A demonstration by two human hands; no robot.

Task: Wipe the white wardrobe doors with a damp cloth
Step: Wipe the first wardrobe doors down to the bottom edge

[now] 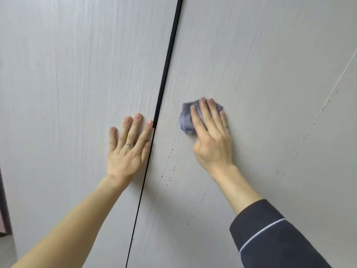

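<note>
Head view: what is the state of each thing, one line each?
left hand: open, flat on the left door.
right hand: open, pressing the cloth.
cloth: bunched, pressed against the right door.
left door: looks shut.
right door: looks shut, dark specks below the hand.

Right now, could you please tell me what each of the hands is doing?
Left hand: open, flat on the left door.
Right hand: open, straight fingers pressing the cloth against the right door.
</note>
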